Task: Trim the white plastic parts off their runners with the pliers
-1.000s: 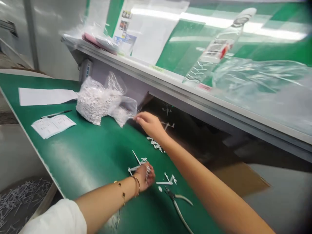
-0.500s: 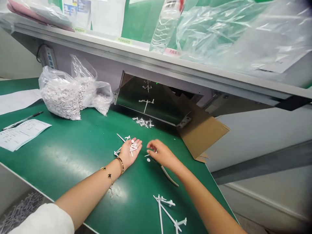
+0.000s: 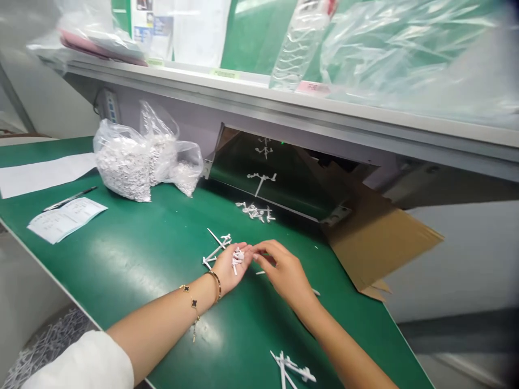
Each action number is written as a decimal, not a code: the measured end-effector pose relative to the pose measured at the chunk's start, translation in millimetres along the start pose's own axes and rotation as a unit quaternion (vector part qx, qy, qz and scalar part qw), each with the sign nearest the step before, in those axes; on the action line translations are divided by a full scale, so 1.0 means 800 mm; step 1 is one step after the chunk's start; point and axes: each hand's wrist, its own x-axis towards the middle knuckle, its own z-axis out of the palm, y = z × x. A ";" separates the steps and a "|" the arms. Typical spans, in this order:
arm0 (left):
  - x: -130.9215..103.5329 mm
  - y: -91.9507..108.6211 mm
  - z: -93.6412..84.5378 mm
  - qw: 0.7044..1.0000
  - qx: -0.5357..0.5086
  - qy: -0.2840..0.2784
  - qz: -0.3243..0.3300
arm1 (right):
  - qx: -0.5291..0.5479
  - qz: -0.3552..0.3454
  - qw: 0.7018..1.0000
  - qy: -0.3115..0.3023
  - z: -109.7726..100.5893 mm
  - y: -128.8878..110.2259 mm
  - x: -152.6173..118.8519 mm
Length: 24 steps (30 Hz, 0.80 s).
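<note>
My left hand (image 3: 234, 266) lies palm up above the green table, cupping several small white plastic parts (image 3: 237, 258). Its fingertips meet those of my right hand (image 3: 284, 270), whose thumb and forefinger are brought close together; anything between them is too small to make out. Behind my left wrist lie white branched plastic pieces (image 3: 214, 251). More branched pieces (image 3: 290, 370) rest at the near edge, left of my right forearm. A white sliver (image 3: 260, 273) shows beneath my right hand.
Filled clear bags (image 3: 125, 167) stand at the back left, near a pen (image 3: 68, 199) and papers (image 3: 67, 219). A dark reflective panel (image 3: 279, 183) has white parts (image 3: 256, 211) before it. Cardboard (image 3: 385, 237) leans at right. A shelf (image 3: 243, 89) crosses above.
My right hand has moved to my left hand's fingertips. The white disc that lay on the table below my right hand no longer shows. The whole view has shifted.
</note>
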 end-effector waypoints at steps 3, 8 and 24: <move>-0.002 0.000 0.003 1.000 -0.007 -0.015 0.001 | 0.044 -0.110 0.991 0.055 0.004 -0.047 0.058; -0.001 0.002 -0.004 1.000 -0.016 -0.017 0.012 | 0.009 -0.345 0.921 0.182 0.046 -0.116 0.182; 0.009 0.004 -0.008 0.993 -0.104 0.006 0.057 | -0.160 -0.134 0.964 -0.163 0.030 -0.040 0.105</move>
